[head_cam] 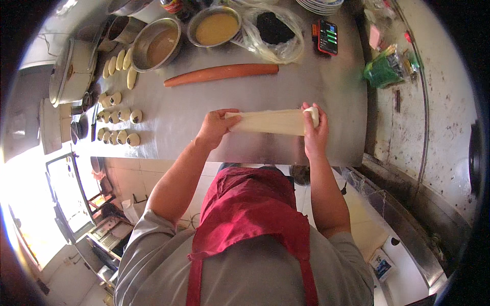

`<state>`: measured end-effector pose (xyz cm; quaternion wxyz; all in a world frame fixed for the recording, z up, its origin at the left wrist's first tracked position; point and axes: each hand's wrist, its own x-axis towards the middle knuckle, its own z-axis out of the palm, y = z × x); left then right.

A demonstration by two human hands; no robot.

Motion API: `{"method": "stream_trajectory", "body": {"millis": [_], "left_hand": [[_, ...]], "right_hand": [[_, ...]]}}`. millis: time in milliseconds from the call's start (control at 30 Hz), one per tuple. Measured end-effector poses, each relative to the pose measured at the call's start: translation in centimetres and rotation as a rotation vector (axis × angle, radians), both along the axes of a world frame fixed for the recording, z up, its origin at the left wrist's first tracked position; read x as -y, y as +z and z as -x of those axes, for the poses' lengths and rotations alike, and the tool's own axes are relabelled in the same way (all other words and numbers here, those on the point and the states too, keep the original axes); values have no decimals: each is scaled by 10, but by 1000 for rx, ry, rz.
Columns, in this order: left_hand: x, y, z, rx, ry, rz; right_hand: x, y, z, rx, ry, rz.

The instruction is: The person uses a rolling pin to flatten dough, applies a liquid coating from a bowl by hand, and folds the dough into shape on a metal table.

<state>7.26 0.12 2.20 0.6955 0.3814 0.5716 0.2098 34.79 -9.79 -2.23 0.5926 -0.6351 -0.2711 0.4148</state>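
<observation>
A thin sheet of dough (271, 121) is stretched taut between my two hands above the steel worktable (183, 137). My left hand (217, 126) pinches its narrow left end between thumb and fingers. At the right end my right hand (317, 130) grips a thicker rolled part of the same dough. Beyond the sheet lies a tapered wooden rolling pin (222, 73), touched by neither hand. Rows of small dough pieces (123, 114), some with a dark filling showing, sit on the table to the left.
Along the back stand a metal bowl of brownish liquid (138, 46), a metal bowl of yellowish paste (194, 32) and a plastic bag with dark filling (273, 28). A phone (327, 37) lies at back right, near stacked plates (320, 4). Elongated dough pieces (120, 59) lie at back left.
</observation>
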Motion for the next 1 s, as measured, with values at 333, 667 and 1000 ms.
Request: {"method": "stream_trajectory", "body": {"millis": [333,667,1000], "left_hand": [[-21,-2,9,-205,-112,-107],[-45,-48,66,-448,-302,-279],[-65,-41,122,-698,-285,-369]], "right_hand": [[-1,-32,8,1100,248,277],[-22,-39,190,1129,575,4],[-51,-24,268,1191,762,-25]]}}
